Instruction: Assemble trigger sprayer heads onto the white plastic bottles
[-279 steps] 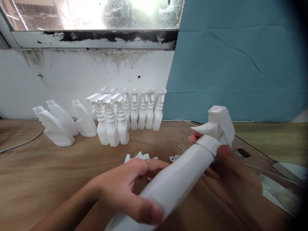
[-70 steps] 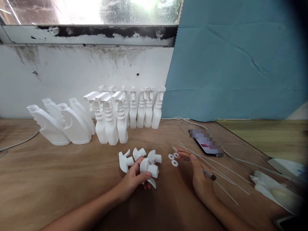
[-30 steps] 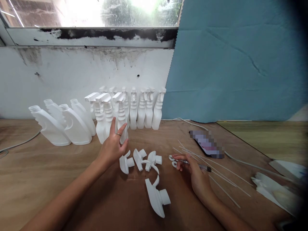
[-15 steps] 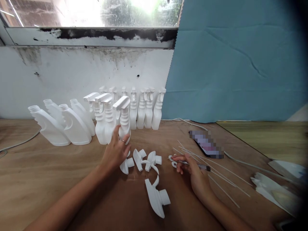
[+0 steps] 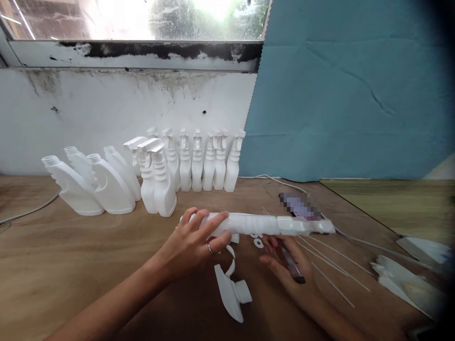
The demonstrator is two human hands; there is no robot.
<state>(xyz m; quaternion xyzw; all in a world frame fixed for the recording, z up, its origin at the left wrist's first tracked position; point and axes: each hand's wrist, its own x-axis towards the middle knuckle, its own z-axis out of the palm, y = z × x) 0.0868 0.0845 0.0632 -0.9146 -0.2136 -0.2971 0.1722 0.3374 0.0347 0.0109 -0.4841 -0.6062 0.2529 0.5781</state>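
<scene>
Sideways — 1 bottle [image 5: 256, 224], left hand [image 5: 197, 239].

Wooden tabletop [image 5: 88, 265]: upright bottles [image 5: 165, 189], spray head [image 5: 231, 294], rings [image 5: 258, 246], phone [image 5: 297, 204].

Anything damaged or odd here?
Yes: the window frame has ragged black patches in its white finish, like peeled paint, and the wall below is stained. The spray bottle in the left hand is too blurred to judge.

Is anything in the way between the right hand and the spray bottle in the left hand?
Nothing visible stands between them: the right hand is just below the spray bottle in the picture, though it holds a pen-like tool. Whether hand and bottle touch is unclear.
</scene>
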